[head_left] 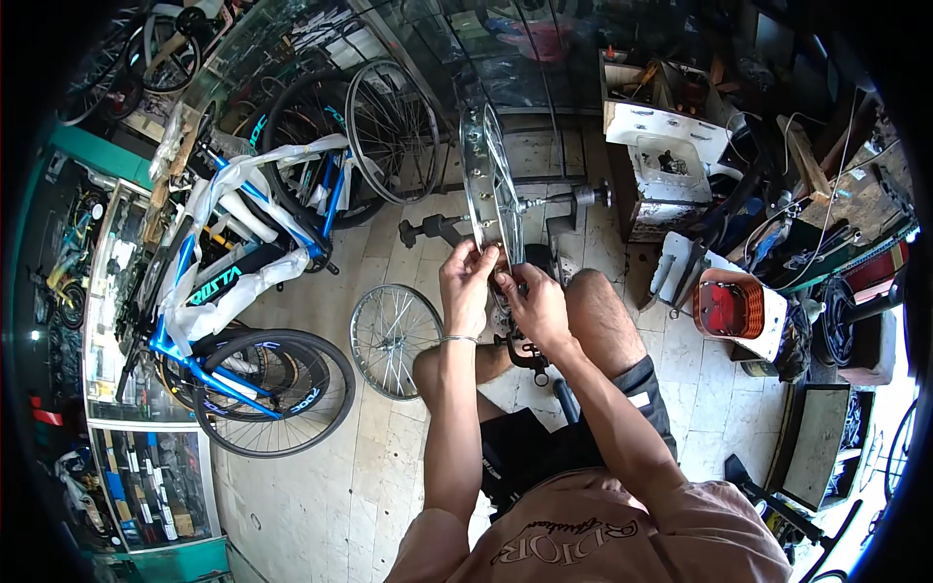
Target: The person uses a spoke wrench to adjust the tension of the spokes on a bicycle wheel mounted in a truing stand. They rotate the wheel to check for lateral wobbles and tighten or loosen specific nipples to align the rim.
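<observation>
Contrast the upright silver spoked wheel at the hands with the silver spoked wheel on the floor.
The upright silver wheel stands nearly edge-on; the floor wheel shows its round face. Both hands touch the upright wheel; neither touches the floor wheel. Both have silver rims and spokes.

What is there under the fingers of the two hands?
The left hand and right hand are at a wheel rim. More of it shows beyond them; the stretch that they cover cannot be seen.

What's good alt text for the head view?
A person's bare hands touch the near edge of an upright bicycle wheel held in a stand. Left of it, another wheel rests on the tiled floor, near a blue bicycle frame partly wrapped in plastic.
</observation>
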`<action>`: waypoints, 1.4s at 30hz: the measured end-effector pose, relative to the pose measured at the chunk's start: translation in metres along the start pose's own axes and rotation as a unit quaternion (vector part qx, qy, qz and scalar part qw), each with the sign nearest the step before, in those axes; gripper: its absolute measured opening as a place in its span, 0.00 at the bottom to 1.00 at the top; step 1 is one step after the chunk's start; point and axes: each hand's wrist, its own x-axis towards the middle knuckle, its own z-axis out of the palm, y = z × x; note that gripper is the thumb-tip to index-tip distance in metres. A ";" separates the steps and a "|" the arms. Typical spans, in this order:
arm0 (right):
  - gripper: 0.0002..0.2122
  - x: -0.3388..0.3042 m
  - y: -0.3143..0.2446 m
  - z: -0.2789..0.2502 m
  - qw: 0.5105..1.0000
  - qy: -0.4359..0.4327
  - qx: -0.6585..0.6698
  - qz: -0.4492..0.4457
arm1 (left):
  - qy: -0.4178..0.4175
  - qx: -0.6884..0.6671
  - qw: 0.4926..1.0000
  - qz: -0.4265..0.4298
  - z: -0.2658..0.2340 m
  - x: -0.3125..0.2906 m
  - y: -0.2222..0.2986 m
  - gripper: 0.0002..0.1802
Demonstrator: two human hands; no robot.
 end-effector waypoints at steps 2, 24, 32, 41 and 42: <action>0.15 -0.002 0.003 0.005 0.996 0.042 -0.062 -0.044 | -0.002 0.012 1.000 -0.003 0.000 0.004 0.000 0.06; 0.15 0.006 0.020 0.000 0.995 -0.086 -0.018 -0.048 | -0.005 0.052 0.998 0.031 -0.005 -0.007 -0.014 0.08; 0.12 -0.004 0.013 0.012 0.996 -0.055 -0.067 0.022 | 0.040 0.123 0.991 0.031 -0.001 -0.013 -0.024 0.07; 0.13 -0.028 0.071 0.012 0.981 -0.180 -0.058 0.041 | -0.042 0.375 0.926 0.027 -0.040 -0.047 -0.067 0.10; 0.14 -0.028 0.069 0.015 0.980 -0.185 -0.059 0.046 | -0.067 0.362 0.929 0.017 -0.050 -0.043 -0.066 0.10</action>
